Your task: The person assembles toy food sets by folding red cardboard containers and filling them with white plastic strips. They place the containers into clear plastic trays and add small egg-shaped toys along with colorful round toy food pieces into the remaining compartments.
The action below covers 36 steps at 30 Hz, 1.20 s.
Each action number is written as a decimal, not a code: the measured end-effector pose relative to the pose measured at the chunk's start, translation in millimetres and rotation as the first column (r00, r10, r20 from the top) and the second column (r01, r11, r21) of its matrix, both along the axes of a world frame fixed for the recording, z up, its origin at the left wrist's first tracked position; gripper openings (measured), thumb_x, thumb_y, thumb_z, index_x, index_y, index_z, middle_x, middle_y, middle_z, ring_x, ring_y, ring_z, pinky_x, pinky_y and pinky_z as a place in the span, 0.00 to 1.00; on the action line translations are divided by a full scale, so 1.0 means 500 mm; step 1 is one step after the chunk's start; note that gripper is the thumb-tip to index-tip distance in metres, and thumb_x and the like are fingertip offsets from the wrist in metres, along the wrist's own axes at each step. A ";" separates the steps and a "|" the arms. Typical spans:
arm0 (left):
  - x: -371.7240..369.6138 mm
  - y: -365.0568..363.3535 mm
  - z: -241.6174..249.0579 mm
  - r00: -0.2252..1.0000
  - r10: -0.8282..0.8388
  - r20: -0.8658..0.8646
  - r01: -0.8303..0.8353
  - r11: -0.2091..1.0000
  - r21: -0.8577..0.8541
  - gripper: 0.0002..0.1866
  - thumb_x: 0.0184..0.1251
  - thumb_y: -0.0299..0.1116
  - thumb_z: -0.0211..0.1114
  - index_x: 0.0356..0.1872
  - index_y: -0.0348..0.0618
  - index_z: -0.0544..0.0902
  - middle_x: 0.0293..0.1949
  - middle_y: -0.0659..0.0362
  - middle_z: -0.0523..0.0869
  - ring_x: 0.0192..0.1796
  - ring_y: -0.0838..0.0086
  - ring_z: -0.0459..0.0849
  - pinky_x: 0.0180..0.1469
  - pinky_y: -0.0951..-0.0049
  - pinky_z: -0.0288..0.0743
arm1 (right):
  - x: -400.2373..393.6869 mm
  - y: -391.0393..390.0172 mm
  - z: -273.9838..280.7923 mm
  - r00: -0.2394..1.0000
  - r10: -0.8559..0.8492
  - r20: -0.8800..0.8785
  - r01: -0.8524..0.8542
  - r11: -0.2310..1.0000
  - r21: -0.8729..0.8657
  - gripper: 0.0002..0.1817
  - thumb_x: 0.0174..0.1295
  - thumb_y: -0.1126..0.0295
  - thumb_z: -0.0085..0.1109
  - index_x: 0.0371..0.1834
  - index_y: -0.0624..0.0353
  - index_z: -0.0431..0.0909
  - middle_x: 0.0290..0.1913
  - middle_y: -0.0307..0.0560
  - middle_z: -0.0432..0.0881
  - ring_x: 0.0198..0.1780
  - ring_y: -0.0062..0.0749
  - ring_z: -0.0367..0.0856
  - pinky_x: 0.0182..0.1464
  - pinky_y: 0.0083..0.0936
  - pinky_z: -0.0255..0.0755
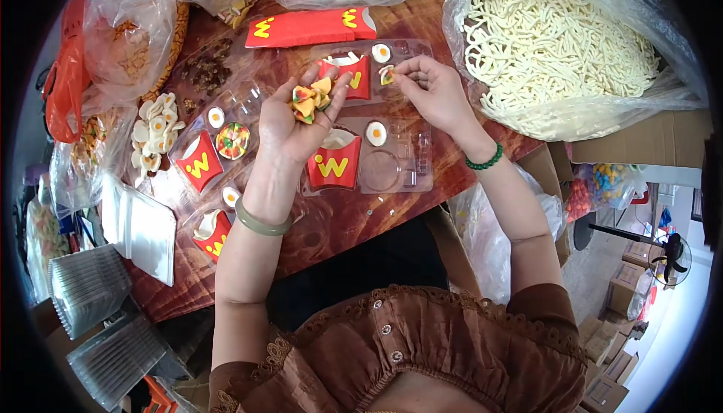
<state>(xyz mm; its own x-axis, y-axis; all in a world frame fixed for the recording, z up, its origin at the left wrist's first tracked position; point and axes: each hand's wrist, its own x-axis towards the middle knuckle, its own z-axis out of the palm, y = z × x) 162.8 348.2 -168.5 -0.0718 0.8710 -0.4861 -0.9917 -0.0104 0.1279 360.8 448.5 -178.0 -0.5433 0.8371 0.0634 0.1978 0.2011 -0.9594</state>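
Note:
Palm up, my left hand (290, 123) holds a small heap of colourful candy pieces (311, 100), its fingers curled around them. My right hand (434, 93) pinches one colourful wedge piece (387, 75) over the upper clear tray, just below a fried-egg candy (382, 53). Behind my left fingers is a red carton (355, 80) with pale sticks in it. Nearer me, a second red carton (332, 167) lies in a clear tray beside another egg candy (376, 134) and a round compartment (380, 170). At the left, a round of colourful wedges (233, 141) sits in a tray.
A large bag of pale strands (557, 51) stands at the upper right. Flat red cartons (310, 28) lie at the back. Egg candies (157, 128) are piled at the left, near a white container (138, 225) and stacked clear trays (90, 289). A fan (669, 258) stands far right.

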 end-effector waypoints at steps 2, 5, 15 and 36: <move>-0.007 0.007 -0.008 1.000 0.003 0.011 -0.003 1.000 -0.017 0.22 0.77 0.39 0.31 0.55 0.32 0.67 0.57 0.41 0.72 0.63 0.46 0.69 0.63 0.52 0.69 | 0.003 0.009 -0.021 0.976 -0.015 0.217 -0.011 0.993 0.117 0.06 0.62 0.75 0.58 0.38 0.67 0.77 0.36 0.42 0.83 0.37 0.17 0.80 0.39 0.16 0.74; -0.009 0.012 -0.021 1.000 0.006 0.011 -0.005 0.999 -0.041 0.22 0.77 0.39 0.31 0.56 0.32 0.67 0.57 0.41 0.72 0.62 0.46 0.70 0.63 0.52 0.69 | -0.006 0.000 -0.020 0.958 -0.076 0.278 -0.006 0.960 0.281 0.07 0.60 0.72 0.62 0.34 0.66 0.79 0.29 0.44 0.83 0.30 0.17 0.80 0.33 0.18 0.73; -0.007 0.001 -0.011 0.998 -0.032 -0.045 0.032 0.999 0.015 0.21 0.77 0.39 0.32 0.55 0.34 0.69 0.57 0.42 0.73 0.61 0.46 0.71 0.61 0.54 0.70 | -0.023 0.010 -0.020 0.988 -0.002 0.152 -0.033 0.974 0.225 0.05 0.58 0.73 0.63 0.35 0.60 0.81 0.27 0.40 0.83 0.27 0.17 0.77 0.32 0.16 0.71; 0.053 -0.007 -0.001 0.965 -0.211 -0.158 0.231 0.965 0.125 0.23 0.77 0.39 0.36 0.61 0.34 0.68 0.56 0.46 0.74 0.57 0.58 0.76 0.61 0.57 0.71 | -0.034 -0.020 0.062 0.931 0.250 0.267 -0.330 0.889 0.317 0.07 0.59 0.74 0.61 0.38 0.65 0.77 0.32 0.36 0.79 0.28 0.13 0.74 0.30 0.11 0.69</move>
<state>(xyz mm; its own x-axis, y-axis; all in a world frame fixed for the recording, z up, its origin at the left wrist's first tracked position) 189.3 344.8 -169.0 0.0706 0.9319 -0.3558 -0.9429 0.1787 0.2810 343.5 438.5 -147.2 -0.7919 0.5840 0.1783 0.2694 0.5962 -0.7563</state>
